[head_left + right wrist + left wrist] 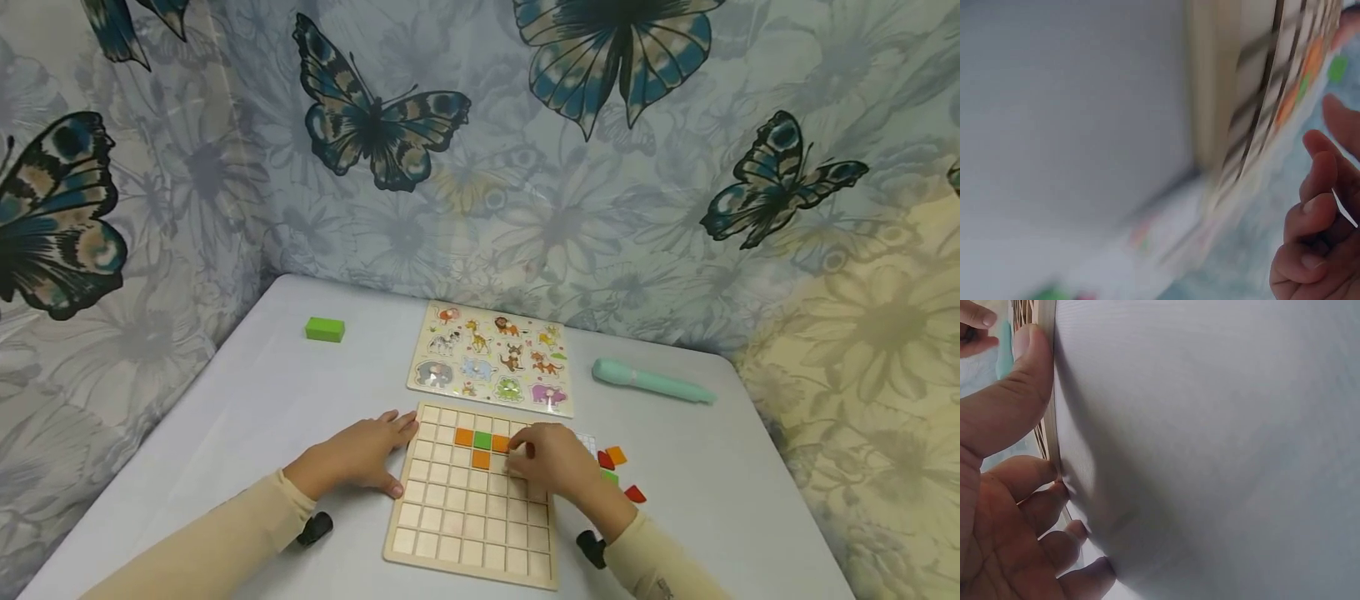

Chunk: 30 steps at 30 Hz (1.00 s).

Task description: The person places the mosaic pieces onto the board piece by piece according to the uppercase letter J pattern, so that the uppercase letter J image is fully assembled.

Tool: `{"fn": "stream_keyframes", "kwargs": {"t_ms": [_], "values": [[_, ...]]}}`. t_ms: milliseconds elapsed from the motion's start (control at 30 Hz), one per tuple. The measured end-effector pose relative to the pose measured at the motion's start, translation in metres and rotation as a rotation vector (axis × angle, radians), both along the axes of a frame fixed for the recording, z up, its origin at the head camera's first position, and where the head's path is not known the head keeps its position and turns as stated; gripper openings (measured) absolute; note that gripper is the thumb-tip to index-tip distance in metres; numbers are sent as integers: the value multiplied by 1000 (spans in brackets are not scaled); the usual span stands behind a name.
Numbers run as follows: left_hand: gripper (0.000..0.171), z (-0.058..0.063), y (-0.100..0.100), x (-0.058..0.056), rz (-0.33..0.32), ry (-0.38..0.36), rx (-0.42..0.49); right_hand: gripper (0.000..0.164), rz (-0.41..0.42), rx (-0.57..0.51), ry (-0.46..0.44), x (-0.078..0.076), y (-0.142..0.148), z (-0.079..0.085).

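A wooden grid board (465, 527) lies on the white table, divided into small square cells. Three orange tiles (464, 437) and a green tile (482, 440) sit in cells near its far side. My left hand (366, 450) rests at the board's left edge, thumb and fingers spread; in the left wrist view the thumb (1036, 375) lies against the rim. Over the board's right part is my right hand (555, 461), fingertips close to the rightmost orange tile. The right wrist view shows its thumb and index finger (1315, 142) slightly apart, other fingers bent, nothing between them.
Right of the board lie loose red pieces (635, 494), an orange piece (617, 455), a green piece (610, 477) and a white gridded card (588, 443). Behind it is an animal puzzle board (491, 358). A green block (325, 330) stands far left, a mint-coloured wand-like object (652, 382) far right.
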<state>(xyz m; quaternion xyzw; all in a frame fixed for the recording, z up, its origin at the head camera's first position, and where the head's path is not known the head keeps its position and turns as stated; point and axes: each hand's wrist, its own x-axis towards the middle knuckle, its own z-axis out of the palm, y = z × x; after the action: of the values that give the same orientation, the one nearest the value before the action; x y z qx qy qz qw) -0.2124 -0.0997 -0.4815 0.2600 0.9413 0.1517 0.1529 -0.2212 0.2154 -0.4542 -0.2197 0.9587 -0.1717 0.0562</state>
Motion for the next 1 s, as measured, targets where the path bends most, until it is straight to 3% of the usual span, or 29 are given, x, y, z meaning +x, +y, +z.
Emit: {"fn": "stream_keyframes", "kwargs": {"t_ms": [167,333,500,733,1000], "values": [[104,3,-1,-1,-12,10,-15,21,-169,124,-5,-11,70,15],[102,3,3,1,-4,-3,19,25,-239,235,-59,-16,119,16],[102,0,6,2,3,-14,20,19,-286,247,-151,-13,137,8],[102,-1,7,2,-4,1,7,22,-356,226,-131,-3,144,7],[102,1,7,3,-4,1,6,24,-284,147,-163,16,141,2]]}}
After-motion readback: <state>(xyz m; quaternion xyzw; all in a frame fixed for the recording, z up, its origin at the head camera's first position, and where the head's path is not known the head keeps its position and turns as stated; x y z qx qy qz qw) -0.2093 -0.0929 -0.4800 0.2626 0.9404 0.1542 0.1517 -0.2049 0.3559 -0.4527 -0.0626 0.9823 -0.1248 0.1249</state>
